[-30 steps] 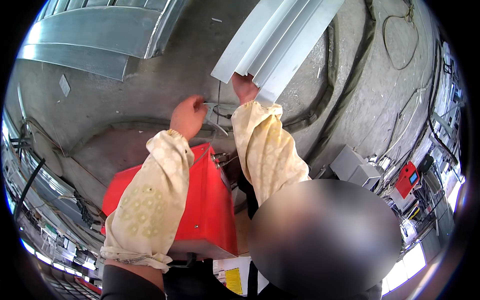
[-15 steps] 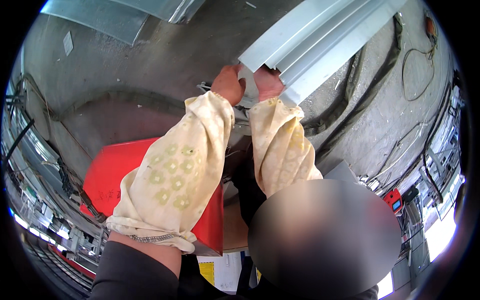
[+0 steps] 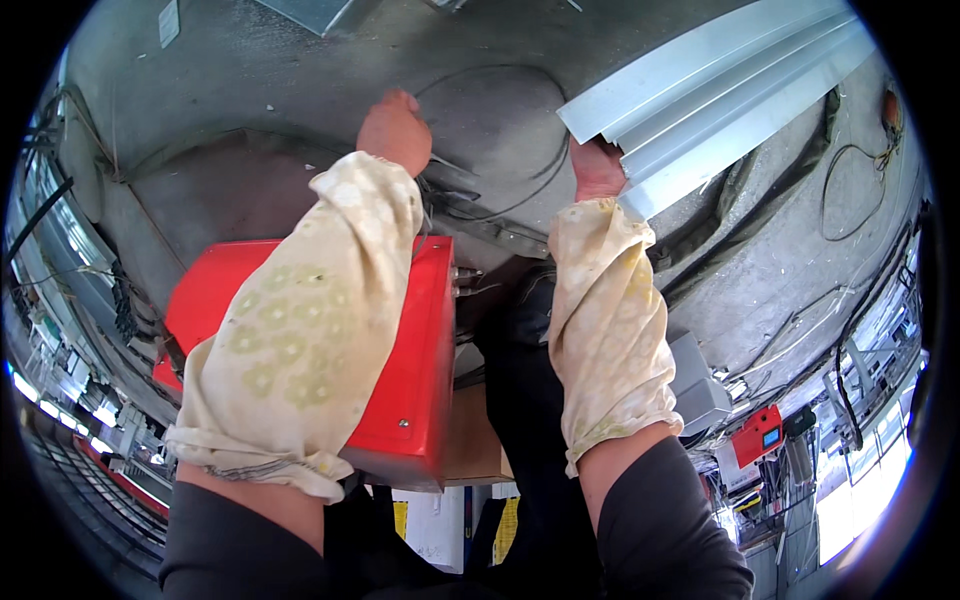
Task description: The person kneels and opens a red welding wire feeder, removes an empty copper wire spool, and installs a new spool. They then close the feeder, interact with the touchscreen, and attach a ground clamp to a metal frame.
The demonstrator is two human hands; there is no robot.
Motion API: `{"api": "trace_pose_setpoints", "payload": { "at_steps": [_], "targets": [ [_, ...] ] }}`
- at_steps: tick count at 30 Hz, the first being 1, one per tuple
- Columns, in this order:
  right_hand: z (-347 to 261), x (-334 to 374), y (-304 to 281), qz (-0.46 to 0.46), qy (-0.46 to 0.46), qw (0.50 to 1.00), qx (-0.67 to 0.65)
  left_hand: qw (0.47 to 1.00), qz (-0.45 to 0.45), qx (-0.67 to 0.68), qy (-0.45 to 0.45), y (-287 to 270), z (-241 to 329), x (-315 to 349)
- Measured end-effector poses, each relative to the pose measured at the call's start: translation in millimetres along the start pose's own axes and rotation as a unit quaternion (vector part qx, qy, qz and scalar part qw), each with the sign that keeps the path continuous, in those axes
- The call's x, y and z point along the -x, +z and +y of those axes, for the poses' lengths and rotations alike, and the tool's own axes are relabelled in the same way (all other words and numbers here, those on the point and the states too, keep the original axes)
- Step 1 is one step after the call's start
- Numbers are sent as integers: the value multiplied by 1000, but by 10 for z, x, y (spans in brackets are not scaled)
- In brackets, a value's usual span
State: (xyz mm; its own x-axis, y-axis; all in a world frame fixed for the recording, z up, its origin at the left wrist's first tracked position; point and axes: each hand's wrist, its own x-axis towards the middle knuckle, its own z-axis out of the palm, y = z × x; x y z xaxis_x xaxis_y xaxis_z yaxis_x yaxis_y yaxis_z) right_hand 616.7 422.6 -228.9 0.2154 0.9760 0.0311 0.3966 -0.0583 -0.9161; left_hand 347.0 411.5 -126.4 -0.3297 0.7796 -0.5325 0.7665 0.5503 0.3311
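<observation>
My right hand grips the near end of a long folded sheet-metal profile, pale grey, which runs up to the right over the concrete floor. My left hand is closed with its fingers curled, reaching over thin dark cables on the floor; whether it holds one is hidden by the hand. Both forearms wear cream patterned sleeve covers. A red metal box sits below my left arm.
Thick dark hoses lie on the floor at the right. A grey box and a small red device sit at lower right. More sheet metal lies at the top edge. Racks line the left rim.
My left hand has moved away from the metal profile to the left, toward the cables. My right hand keeps its hold on the profile's end. The view has shifted so the profile sits further right.
</observation>
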Motion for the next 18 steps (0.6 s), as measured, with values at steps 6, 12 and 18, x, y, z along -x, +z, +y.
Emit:
{"api": "trace_pose_setpoints", "payload": {
  "at_steps": [6,12,18],
  "targets": [
    [-107,86,-37,74,262,804,-529,955,19,293,-26,-979,137,309],
    [-1220,623,-182,-173,576,686,-410,897,-76,436,20,-1958,550,1403],
    [-2098,1088,3,-351,582,671,-296,890,-128,419,125,-2276,802,2564]
  ]
}}
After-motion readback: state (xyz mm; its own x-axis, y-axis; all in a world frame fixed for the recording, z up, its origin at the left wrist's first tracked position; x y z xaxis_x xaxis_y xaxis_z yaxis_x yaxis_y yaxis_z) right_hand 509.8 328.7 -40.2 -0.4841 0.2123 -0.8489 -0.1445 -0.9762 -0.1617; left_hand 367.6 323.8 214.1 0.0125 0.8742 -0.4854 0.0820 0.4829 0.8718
